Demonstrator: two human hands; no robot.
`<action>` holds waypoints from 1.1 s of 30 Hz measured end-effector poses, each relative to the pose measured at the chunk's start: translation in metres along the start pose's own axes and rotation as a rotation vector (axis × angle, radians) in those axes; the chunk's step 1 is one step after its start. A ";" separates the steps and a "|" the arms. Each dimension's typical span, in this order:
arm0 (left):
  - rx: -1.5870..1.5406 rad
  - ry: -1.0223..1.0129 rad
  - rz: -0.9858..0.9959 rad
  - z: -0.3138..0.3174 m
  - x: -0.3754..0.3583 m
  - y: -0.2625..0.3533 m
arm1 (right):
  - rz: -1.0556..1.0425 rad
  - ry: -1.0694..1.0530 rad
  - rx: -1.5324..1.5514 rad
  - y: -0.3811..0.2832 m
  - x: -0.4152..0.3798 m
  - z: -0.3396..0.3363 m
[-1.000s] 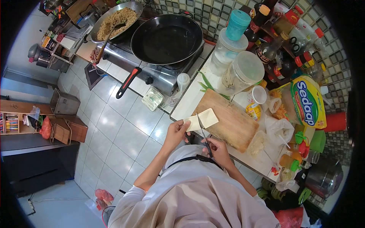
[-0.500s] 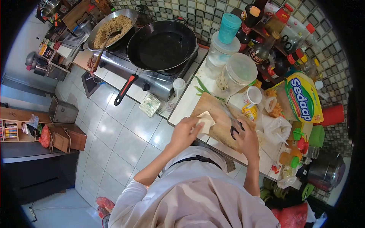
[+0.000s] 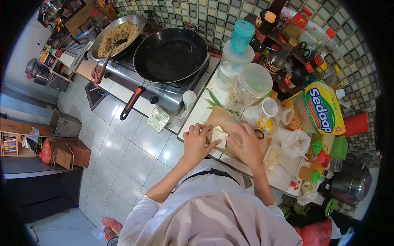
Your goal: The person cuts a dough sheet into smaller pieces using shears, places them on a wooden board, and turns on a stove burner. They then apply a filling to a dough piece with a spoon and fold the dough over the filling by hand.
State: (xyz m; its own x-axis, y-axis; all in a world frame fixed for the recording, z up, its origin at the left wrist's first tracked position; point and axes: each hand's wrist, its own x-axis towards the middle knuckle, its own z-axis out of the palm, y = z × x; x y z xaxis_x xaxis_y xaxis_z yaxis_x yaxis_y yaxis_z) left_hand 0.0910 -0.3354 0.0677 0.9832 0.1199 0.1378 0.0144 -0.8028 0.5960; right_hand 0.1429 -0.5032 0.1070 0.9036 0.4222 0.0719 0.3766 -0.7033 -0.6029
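Observation:
My left hand (image 3: 196, 141) grips the left edge of a small stack of pale cream, square wrapper-like sheets (image 3: 219, 137), thumb at the near side. The stack is over the wooden cutting board (image 3: 218, 116). Just right of it is my right hand (image 3: 245, 143), smeared by motion, its thumb side near the sheets; I cannot make out its finger positions. Beyond that hand, scissors (image 3: 259, 133) lie on the board, one black handle loop showing and the rest mostly hidden. Green leaf pieces (image 3: 213, 98) lie at the board's far edge.
A black frying pan (image 3: 170, 55) sits on the stove (image 3: 164, 92), beside a wok (image 3: 139, 30) of brown crumbly food. Clear jars (image 3: 251, 86), bottles (image 3: 279, 57), a white cup (image 3: 269, 107) and a yellow Sedaap pack (image 3: 320, 106) crowd the counter beyond the board.
My right hand has let go of the scissors and moved left towards the pale sheets. The scissors stay on the board. My left hand still holds the sheets; the view has shifted slightly.

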 end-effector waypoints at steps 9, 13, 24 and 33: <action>-0.043 -0.078 0.018 0.006 0.005 -0.007 | -0.194 -0.247 0.132 0.011 0.024 0.024; -0.147 -0.085 -0.029 0.004 0.001 -0.004 | -0.156 -0.298 0.202 0.019 0.022 0.030; -0.058 0.038 -0.035 0.002 -0.003 -0.003 | -0.051 -0.399 0.086 0.009 0.029 0.024; -0.239 0.176 -0.059 -0.002 -0.008 -0.008 | 0.014 -0.015 0.721 0.002 0.015 0.040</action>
State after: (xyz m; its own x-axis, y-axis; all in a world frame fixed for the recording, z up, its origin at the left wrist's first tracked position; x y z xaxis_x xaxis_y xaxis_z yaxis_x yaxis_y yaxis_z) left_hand 0.0822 -0.3288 0.0639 0.9348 0.2788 0.2199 0.0070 -0.6336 0.7737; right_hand 0.1491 -0.4750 0.0754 0.9026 0.4272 0.0521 0.1314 -0.1582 -0.9786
